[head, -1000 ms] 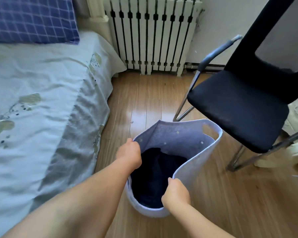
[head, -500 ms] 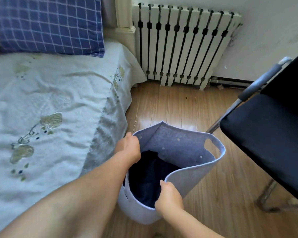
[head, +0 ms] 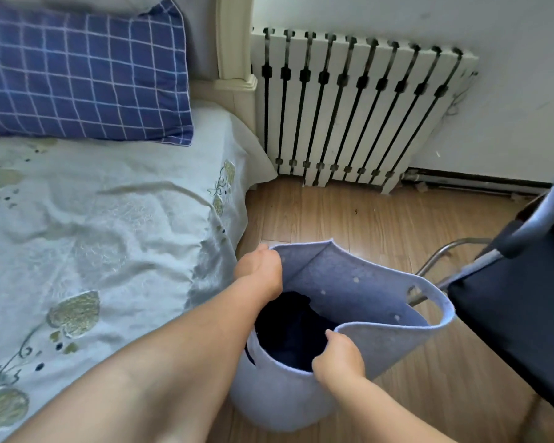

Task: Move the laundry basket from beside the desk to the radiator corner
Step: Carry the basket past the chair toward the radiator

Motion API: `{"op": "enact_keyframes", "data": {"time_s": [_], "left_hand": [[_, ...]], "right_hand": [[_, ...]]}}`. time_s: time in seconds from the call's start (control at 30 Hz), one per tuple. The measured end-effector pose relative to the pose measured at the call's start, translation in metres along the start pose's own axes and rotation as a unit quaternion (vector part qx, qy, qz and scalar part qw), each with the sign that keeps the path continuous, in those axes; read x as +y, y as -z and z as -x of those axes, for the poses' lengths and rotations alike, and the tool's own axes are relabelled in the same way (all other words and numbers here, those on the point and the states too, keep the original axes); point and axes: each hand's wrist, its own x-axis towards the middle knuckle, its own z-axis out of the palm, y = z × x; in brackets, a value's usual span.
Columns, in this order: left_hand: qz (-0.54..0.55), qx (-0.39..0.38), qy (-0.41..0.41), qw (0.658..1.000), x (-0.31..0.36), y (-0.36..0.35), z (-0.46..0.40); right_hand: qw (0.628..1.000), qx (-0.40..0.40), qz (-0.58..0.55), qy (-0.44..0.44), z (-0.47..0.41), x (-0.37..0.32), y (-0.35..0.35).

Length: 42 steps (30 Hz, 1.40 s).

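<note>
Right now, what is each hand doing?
Left hand: shut on the basket rim.
Right hand: shut on the rim too.

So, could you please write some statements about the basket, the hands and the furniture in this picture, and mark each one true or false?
1. Both hands grip the rim of the laundry basket. True: the left hand holds the rim nearer the bed, the right hand the near rim.
2. The basket is empty. False: dark clothing lies inside it.
3. The radiator stands against the wall, beyond the basket. True.
4. The pillow on the bed is plain white. False: it is blue with a white check.
5. The chair stands between the basket and the bed. False: it is on the other side of the basket, at the right.
</note>
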Motion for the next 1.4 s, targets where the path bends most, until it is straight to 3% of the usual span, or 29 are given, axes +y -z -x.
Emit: {"op": "enact_keyframes", "data": {"time_s": [0.07, 0.2, 0.4, 0.9, 1.07, 1.4], "left_hand": [[0.017, -0.001, 0.013, 1.000, 0.003, 0.011, -0.029], [0.115, -0.010, 0.128, 0.985, 0.012, 0.036, -0.088], [0.039, 0.004, 0.106, 0.994, 0.017, 0.076, -0.177], [0.119, 0.044, 0.168, 0.978, -0.006, 0.107, -0.366], [0.166, 0.054, 0.230, 0.958, 0.002, 0.100, -0.392], [0.155, 0.054, 0.248, 0.955, 0.009, 0.091, -0.400]], "right_hand": [[1.000, 0.010, -0.016, -0.009, -0.023, -0.017, 0.017], [0.999, 0.029, -0.019, -0.012, -0.074, -0.049, 0.054], [0.998, 0.055, -0.003, 0.027, -0.158, -0.100, 0.114], [0.984, 0.124, -0.009, 0.131, -0.324, -0.204, 0.216], [0.980, 0.135, -0.039, 0.139, -0.363, -0.200, 0.218], [0.985, 0.152, -0.059, 0.047, -0.391, -0.209, 0.221]]}}
